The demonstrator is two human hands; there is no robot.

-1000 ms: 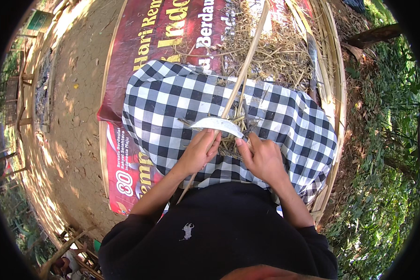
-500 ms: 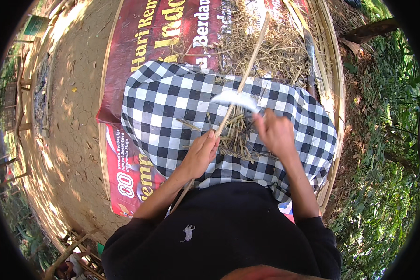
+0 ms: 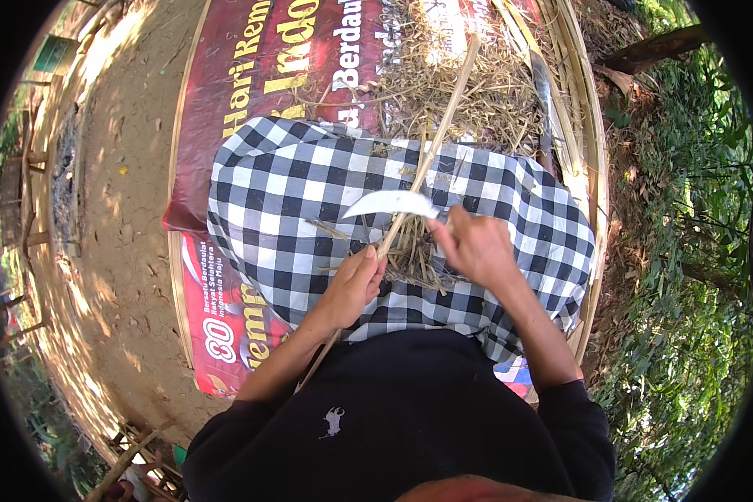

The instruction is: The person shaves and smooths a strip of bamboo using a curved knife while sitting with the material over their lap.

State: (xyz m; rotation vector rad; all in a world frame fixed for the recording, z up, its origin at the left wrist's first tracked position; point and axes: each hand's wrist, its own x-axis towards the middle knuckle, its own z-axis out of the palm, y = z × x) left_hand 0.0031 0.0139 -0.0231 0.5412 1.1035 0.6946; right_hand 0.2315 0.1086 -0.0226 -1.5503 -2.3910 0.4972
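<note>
The left hand's [image 3: 356,286] grip is closed around a pale strip [image 3: 447,117], which slants away across the checked cloth [image 3: 268,177]. The right hand's [image 3: 479,248] wraps a curved knife [image 3: 385,202]; its blade, farther up half a second ago, now crosses the strip nearer the left hand, so work seems centred there. Beyond, dry scraps [image 3: 489,105] litter the red banner [image 3: 207,151].

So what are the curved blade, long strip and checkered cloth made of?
Curved blade: probably steel, smooth, brightly reflecting light. Long strip: likely bamboo, possibly other wood; pale, straight, unpainted-looking. Checkered cloth: apparently woven fabric, exact fibre unclear; matte, with soft folds.
</note>
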